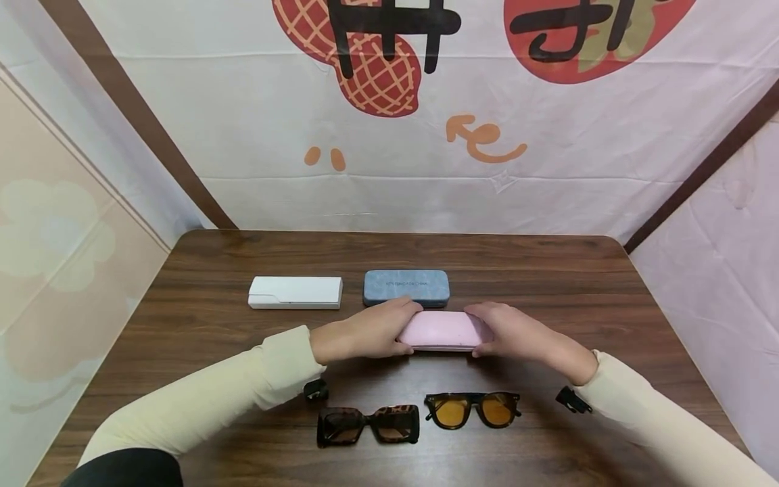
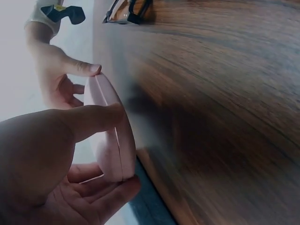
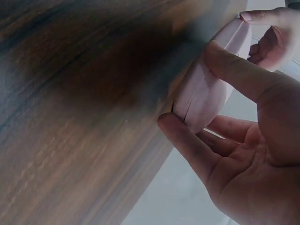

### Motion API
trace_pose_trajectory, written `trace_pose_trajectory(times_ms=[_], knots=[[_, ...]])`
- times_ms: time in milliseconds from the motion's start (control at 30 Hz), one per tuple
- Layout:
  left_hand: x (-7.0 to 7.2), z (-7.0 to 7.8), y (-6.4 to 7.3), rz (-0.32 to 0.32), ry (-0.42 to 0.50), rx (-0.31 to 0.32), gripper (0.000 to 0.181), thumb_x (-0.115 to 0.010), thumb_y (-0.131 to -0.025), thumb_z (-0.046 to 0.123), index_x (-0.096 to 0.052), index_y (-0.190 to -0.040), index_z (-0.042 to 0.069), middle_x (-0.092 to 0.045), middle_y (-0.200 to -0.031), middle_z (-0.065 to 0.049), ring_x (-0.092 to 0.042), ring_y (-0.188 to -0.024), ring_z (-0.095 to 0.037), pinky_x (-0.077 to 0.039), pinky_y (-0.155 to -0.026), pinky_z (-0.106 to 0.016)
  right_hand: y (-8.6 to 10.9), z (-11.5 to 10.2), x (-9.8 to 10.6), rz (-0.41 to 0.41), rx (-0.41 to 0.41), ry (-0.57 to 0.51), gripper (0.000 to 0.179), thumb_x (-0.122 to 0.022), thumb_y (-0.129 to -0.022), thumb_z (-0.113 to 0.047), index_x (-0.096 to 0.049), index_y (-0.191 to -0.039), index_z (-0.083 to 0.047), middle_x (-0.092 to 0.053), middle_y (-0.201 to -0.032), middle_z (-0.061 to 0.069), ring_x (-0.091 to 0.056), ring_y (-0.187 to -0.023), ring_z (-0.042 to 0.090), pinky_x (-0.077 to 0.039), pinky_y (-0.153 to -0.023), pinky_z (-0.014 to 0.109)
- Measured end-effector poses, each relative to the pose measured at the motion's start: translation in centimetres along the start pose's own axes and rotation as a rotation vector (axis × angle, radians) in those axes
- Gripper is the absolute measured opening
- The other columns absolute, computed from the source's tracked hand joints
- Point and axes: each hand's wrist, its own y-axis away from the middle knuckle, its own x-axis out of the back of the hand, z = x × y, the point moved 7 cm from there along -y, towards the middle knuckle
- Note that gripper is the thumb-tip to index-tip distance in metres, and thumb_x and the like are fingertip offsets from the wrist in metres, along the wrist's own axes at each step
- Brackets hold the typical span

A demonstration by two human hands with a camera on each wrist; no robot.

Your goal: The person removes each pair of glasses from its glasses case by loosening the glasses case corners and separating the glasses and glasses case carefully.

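A pink glasses case (image 1: 447, 330) lies lengthwise between both hands in the head view, its lid closed. The left hand (image 1: 379, 329) grips its left end, thumb on the near side and fingers round the far side. At the opposite end, the right hand (image 1: 517, 331) holds it the same way. Both wrist views show the seam of the pink case (image 2: 110, 122) running along its edge, with a thumb pressed near it. Dark shadow falls on the table beside the case (image 3: 199, 93).
Just behind the pink case sits a blue glasses case (image 1: 406, 285), with a white case (image 1: 296, 292) to its left. Nearer the person lie tortoiseshell sunglasses (image 1: 395, 425) and yellow-lensed glasses (image 1: 452, 411). The wooden table (image 1: 535, 270) ends at a printed cloth backdrop (image 1: 426, 203).
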Motion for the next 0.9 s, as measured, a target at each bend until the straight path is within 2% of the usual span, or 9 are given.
trace_pose_trajectory(times_ms=[200,367,567,900], knots=[[-0.3,-1.4,1.3,0.009,0.047,-0.001,0.061,-0.084,-0.085,0.02,-0.054,-0.132,-0.003,-0.06,-0.125,-0.013,-0.059,-0.114,-0.023,-0.048,-0.1,-0.039,-0.8,-1.4,-0.9,0.013,0.035,0.009,0.066,-0.09,-0.079,-0.02,-0.059,-0.131,0.008,-0.066,-0.124,0.021,-0.064,-0.11,0.03,-0.053,-0.09,0.045],[-0.6,-2.2,2.1,-0.001,0.069,0.012,0.059,-0.085,-0.083,0.019,-0.055,-0.129,-0.003,-0.059,-0.122,-0.012,-0.058,-0.111,-0.022,-0.049,-0.097,-0.039,-1.2,-2.3,-1.7,0.017,0.039,0.003,0.064,-0.089,-0.08,-0.021,-0.06,-0.13,0.006,-0.066,-0.124,0.019,-0.064,-0.11,0.028,-0.053,-0.09,0.045],[-0.9,-2.9,2.8,-0.027,0.088,0.034,0.059,-0.085,-0.083,0.019,-0.055,-0.13,-0.002,-0.058,-0.122,-0.012,-0.057,-0.11,-0.022,-0.05,-0.095,-0.039,-1.5,-3.1,-2.3,0.024,0.024,0.013,0.065,-0.089,-0.08,-0.024,-0.06,-0.13,0.005,-0.066,-0.124,0.017,-0.064,-0.111,0.028,-0.052,-0.093,0.046],[-1.5,-3.6,3.6,-0.025,0.077,0.009,0.063,-0.084,-0.084,0.019,-0.052,-0.133,-0.005,-0.057,-0.124,-0.014,-0.055,-0.114,-0.023,-0.048,-0.096,-0.04,-1.3,-4.2,-2.9,0.038,-0.02,0.027,0.067,-0.086,-0.084,-0.025,-0.058,-0.136,0.006,-0.057,-0.136,0.021,-0.06,-0.12,0.032,-0.05,-0.099,0.047]])
